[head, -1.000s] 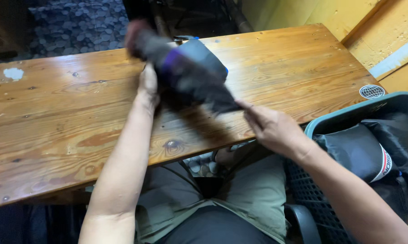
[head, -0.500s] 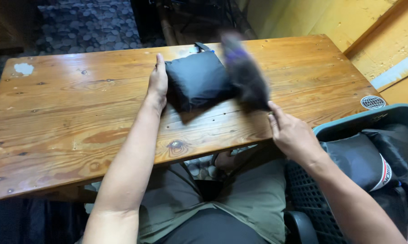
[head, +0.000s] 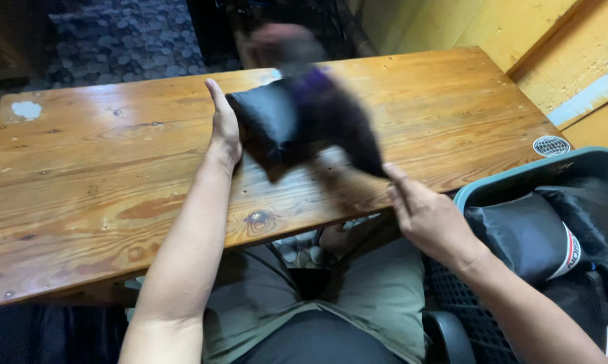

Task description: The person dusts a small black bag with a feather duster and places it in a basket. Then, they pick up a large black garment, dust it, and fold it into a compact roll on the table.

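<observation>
A dark garment (head: 304, 121) with a purple patch is blurred in motion above the middle of the wooden table (head: 102, 182). My left hand (head: 223, 125) presses its left edge, palm against the fabric, fingers pointing away from me. My right hand (head: 422, 212) is near the table's front edge and pinches the garment's lower right corner between thumb and fingers. Part of the cloth is lifted off the table and smeared by movement.
A teal plastic basket (head: 519, 178) at my right holds several dark folded garments (head: 526, 232). A yellow wall runs along the far right. Beyond the table's far edge lies a patterned dark floor (head: 129, 40). My lap in olive trousers sits under the table's front edge.
The loose part of the garment has swung from the right side back up and left over the folded part. My right hand stays at the lower right corner; my left hand holds its place.
</observation>
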